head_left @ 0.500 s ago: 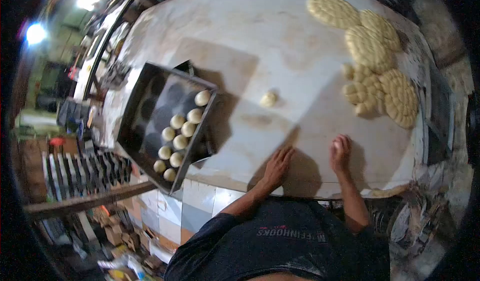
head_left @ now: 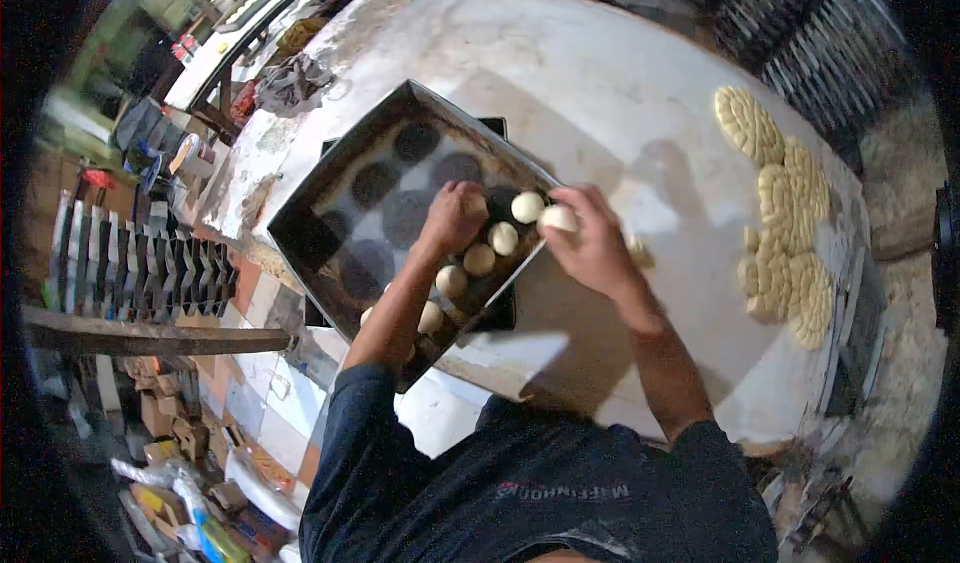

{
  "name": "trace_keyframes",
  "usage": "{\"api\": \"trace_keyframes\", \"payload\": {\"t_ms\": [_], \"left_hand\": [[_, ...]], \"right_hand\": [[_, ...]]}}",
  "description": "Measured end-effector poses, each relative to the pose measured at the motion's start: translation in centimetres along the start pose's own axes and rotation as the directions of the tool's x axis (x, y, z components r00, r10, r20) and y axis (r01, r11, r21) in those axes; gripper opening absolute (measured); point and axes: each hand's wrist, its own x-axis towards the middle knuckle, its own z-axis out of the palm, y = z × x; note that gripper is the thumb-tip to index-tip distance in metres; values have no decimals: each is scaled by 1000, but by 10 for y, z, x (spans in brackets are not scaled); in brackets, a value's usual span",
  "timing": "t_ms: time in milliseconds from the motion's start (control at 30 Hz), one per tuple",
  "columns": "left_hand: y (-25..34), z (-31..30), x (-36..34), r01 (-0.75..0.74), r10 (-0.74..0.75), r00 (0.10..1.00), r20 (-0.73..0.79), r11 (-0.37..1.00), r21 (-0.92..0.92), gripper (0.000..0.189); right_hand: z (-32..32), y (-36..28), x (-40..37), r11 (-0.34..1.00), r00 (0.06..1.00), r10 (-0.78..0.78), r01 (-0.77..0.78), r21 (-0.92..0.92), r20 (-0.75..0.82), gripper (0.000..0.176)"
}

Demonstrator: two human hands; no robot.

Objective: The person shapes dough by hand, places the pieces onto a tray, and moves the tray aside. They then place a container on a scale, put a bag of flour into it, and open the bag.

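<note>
My right hand grips a pale round dough ball at the right rim of a dark metal baking tray. Inside that tray, my left hand is closed around what looks like another dough ball, mostly hidden by the fingers. Several dough balls sit along the tray's right side, and one lies between my two hands. Some at the near end are partly covered by my left forearm. A small dough lump rests on the table just beyond my right wrist.
Scored flat rounds of dough lie at the right of the pale, floury table. Under the tray, parts of another dark tray stick out. Stacked metal trays stand at left beside a wooden beam. A cloth lies at the far left.
Both hands have moved from the table's near edge to the tray on the left, the left one into it. The view has shifted, with the tray now nearer the middle.
</note>
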Motion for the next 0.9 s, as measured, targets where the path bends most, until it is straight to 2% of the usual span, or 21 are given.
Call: {"api": "trace_keyframes", "payload": {"t_ms": [100, 167, 200, 267, 300, 333, 400, 433, 467, 500, 567, 600, 633, 667, 700, 733, 767, 800, 833, 867, 900], "left_hand": [[19, -13, -10, 56, -61, 998, -24, 983, -175, 66], [41, -28, -16, 107, -99, 986, -132, 992, 60, 71], [60, -38, -20, 106, -97, 988, -124, 992, 64, 71], [113, -45, -33, -40, 62, 962, -265, 995, 90, 65], [141, -35, -41, -64, 54, 971, -234, 997, -32, 60], [169, -16, -50, -81, 51, 981, -189, 984, -156, 55], [201, 56, -66, -185, 192, 981, -26, 885, -428, 51], [213, 103, -73, -75, 179, 971, 160, 859, -507, 52], [221, 146, -83, 45, 184, 918, 350, 830, -556, 53], [226, 176, -91, 24, 251, 880, 402, 824, -566, 53], [247, 237, -95, -64, 465, 679, 568, 808, -585, 54], [258, 263, -91, -51, 460, 688, 562, 802, -595, 52], [267, 287, -85, -24, 439, 708, 554, 798, -602, 50], [278, 311, -59, -158, 475, 665, 576, 844, -513, 48], [288, 339, -23, -308, 510, 627, 589, 857, -413, 46], [295, 366, 1, -206, 485, 745, 458, 820, -534, 43], [324, 379, 30, 191, 312, 786, 534, 699, -689, 28], [328, 415, 61, 96, 329, 854, 402, 662, -744, 38], [367, 407, 82, 157, 25, 909, 416, 905, -396, 54], [364, 427, 116, 109, 2, 770, 638, 985, -135, 73], [397, 426, 113, -276, 155, 776, 611, 955, 109, 74]], "right_hand": [[66, 30, 44, 999, 999, -16, 13, 48, 49, 26], [87, 56, 49, 972, 962, -92, 143, -185, 257, 25], [82, 54, 43, 974, 964, -86, 135, -183, 253, 25], [55, 45, 9, 984, 993, -114, 110, -139, -21, 26], [39, 51, -17, 984, 991, -73, 53, -169, -113, 24], [17, 60, -48, 980, 977, -24, -18, -197, -210, 23], [-29, 91, -122, 933, 928, 165, -257, -252, -334, 20], [-49, 104, -160, 886, 880, 274, -388, -255, -389, 17], [-67, 113, -201, 816, 808, 377, -521, -250, -452, 14], [-83, 120, -246, 773, 758, 402, -582, -253, -514, 14], [-118, 132, -326, 613, 577, 602, -777, -143, -552, 11], [-138, 127, -360, 559, 510, 613, -820, -125, -603, 11], [-155, 118, -392, 502, 547, 563, -822, -270, -619, 10], [-167, 113, -415, 442, 588, 519, -806, -395, -620, 10], [-178, 107, -428, 482, 509, 550, -841, -246, -662, 10], [-181, 110, -442, 462, 465, 553, -862, -210, -691, 10], [-182, 113, -455, 539, 480, 521, -826, -164, -706, 11], [-182, 115, -463, 614, 493, 481, -780, -123, -725, 13], [-182, 116, -463, 584, 543, 385, -770, -258, -746, 14], [-179, 117, -460, 573, 515, 378, -783, -243, -769, 14], [-181, 116, -455, 539, 498, 435, -812, -226, -750, 14]]}}
